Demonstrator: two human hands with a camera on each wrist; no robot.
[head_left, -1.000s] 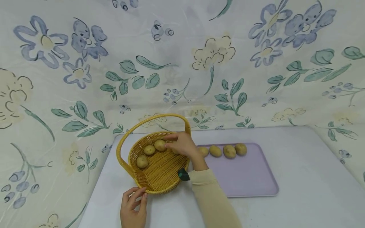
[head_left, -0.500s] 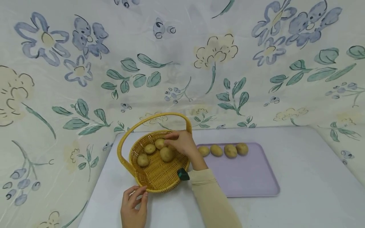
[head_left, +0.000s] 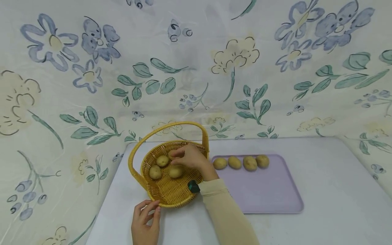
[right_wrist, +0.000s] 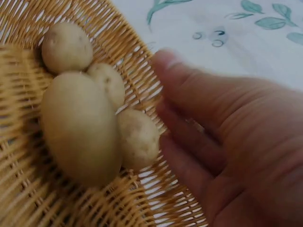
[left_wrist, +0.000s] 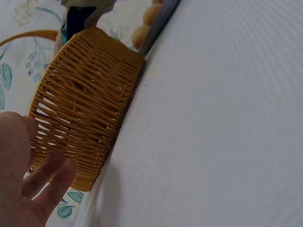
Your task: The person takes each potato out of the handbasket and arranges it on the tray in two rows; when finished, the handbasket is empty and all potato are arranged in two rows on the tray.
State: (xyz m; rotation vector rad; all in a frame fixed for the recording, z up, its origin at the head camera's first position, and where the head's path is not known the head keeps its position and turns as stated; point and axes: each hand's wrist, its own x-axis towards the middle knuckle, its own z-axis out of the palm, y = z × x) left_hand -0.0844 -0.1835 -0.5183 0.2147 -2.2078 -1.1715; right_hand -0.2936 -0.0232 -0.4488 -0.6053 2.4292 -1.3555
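Observation:
In the head view, a yellow wicker basket (head_left: 171,190) with a tall hoop handle holds several potatoes. My right hand (head_left: 191,158) is inside it near the back right, thumb and fingers apart. One larger potato (right_wrist: 80,127) lies free below the fingers, towards the basket's middle. Three smaller ones line the back left wall, among them a small potato (head_left: 162,160) and a rounder potato (head_left: 155,172); the hand partly covers the rearmost potato (head_left: 172,154). At the front left rim, my left hand (head_left: 145,223) grips the basket edge, some fingers off the wall (left_wrist: 80,109).
To the right of the basket lies a lilac tray (head_left: 266,194) with several potatoes in a row along its back edge, one being a tan potato (head_left: 250,163). Both stand on a white table (head_left: 327,190). Behind hangs a floral sheet (head_left: 196,81).
The larger potato came out from under my right hand and shifted left and forward to the basket's middle, free of the fingers. My left hand stays at the rim.

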